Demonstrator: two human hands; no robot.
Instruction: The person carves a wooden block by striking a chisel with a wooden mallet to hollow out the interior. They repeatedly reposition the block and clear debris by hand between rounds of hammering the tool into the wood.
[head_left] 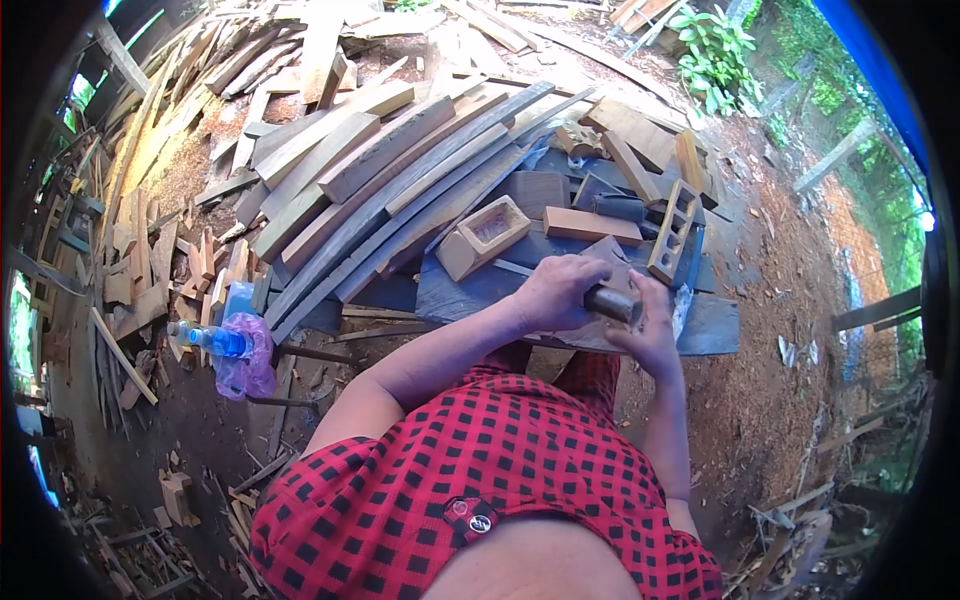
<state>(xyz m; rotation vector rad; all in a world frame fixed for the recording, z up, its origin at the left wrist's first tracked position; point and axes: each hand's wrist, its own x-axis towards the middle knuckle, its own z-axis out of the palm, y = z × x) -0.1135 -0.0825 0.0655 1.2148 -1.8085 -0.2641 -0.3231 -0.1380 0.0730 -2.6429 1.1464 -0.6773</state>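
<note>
A short dark piece with a smooth, shiny end (613,304) is between my two hands, over the near edge of the work surface. My left hand (560,290) is closed round its left side. From the right, my right hand (648,328) grips it with bent fingers and thumb. Just beyond them lies a flat brown wood piece (608,252), partly hidden by my left hand. A hollowed wooden block (487,236) sits left of my hands, and a reddish wood bar (592,226) lies further back. To the right rests a wooden frame with several openings (675,230).
Long stacked boards (390,195) fill the left and back of the work surface (450,295). A plastic bottle (215,340) and a pink plastic bag (246,362) are at the left. Wood offcuts (140,280) litter the ground. A leafy plant (718,60) grows at the back right.
</note>
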